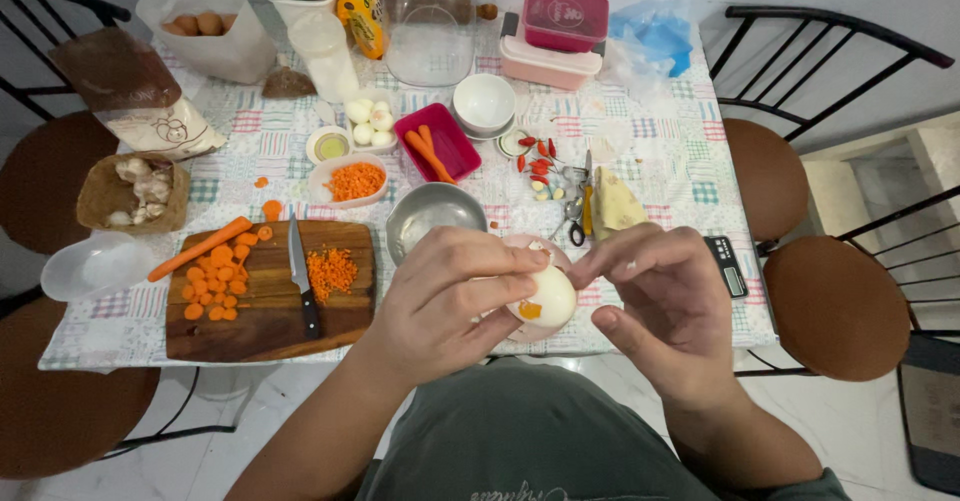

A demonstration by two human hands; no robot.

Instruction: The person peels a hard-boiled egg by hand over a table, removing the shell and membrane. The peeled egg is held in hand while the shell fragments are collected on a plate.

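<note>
While both hands meet above the near table edge, the parts read as follows.
Left fingers: curled round the boiled egg (545, 296), thumb pressed across its top.
Right fingers: thumb and forefinger pinched together at the egg's upper right, touching it; other fingers loosely bent.
Egg: white, partly peeled, cradled between left hand (450, 296) and right hand (660, 296).
Beneath egg: pale pink bowl (560, 329), mostly hidden.
Just beyond: steel bowl (430, 213).
Left of hands: wooden cutting board (270, 331) bearing knife (301, 276) and carrot slices (215, 281).
Far side: peeled eggs in dish (370, 121).
</note>
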